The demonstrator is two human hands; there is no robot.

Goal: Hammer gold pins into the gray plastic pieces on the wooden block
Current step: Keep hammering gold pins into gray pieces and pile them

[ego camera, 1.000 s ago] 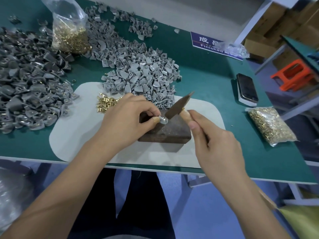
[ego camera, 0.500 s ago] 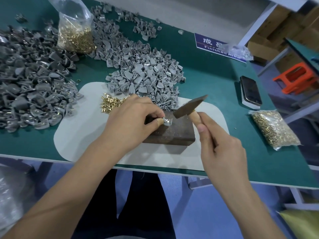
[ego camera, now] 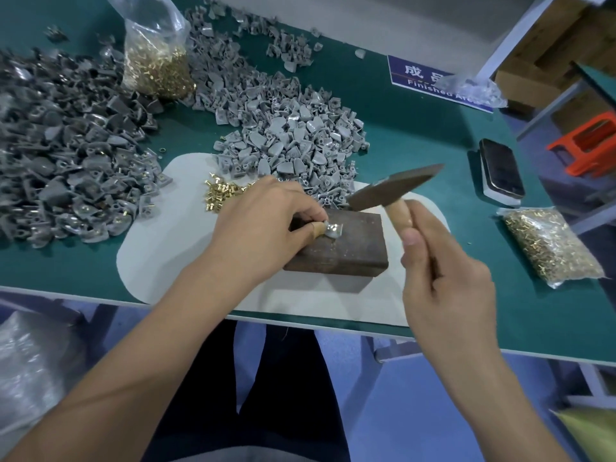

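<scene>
- The gray plastic piece (ego camera: 333, 229) lies on the top face of the wooden block (ego camera: 336, 243), near its left end, just right of the frame's centre; glare makes its surface shiny and hides whether a pin sits in it.
- The left hand (ego camera: 263, 225) reaches in from the lower left and pinches the piece between thumb and forefinger, its other fingers curled over the block's left edge.
- The right hand (ego camera: 446, 278) is wrapped around the wooden handle of a hammer (ego camera: 393, 190), thumb laid along the handle. The dark metal head is tilted, its lower end hanging above the block's far edge, apart from the piece.
- The block rests on a pale mat (ego camera: 160, 248) that lies on the green desk (ego camera: 83, 271) and reaches its near edge.
- A small heap of loose gold pins (ego camera: 221, 195) lies on the mat just left of the left hand.
- A pile of light gray pieces (ego camera: 290, 135) spreads above the block, its near edge overlapping the mat.
- A darker gray pile (ego camera: 66, 155), some pieces showing gold pins, fills the left of the frame.
- A clear bag of gold pins (ego camera: 155, 58) stands at the upper left between the two piles.
- A second, flatter bag of pins (ego camera: 550, 246) lies at the right of the frame.
- A phone (ego camera: 501, 168) lies above that bag.
- A blue sign (ego camera: 430, 78) reading "Finished Area" lies at the upper right, partly under crumpled plastic.
</scene>
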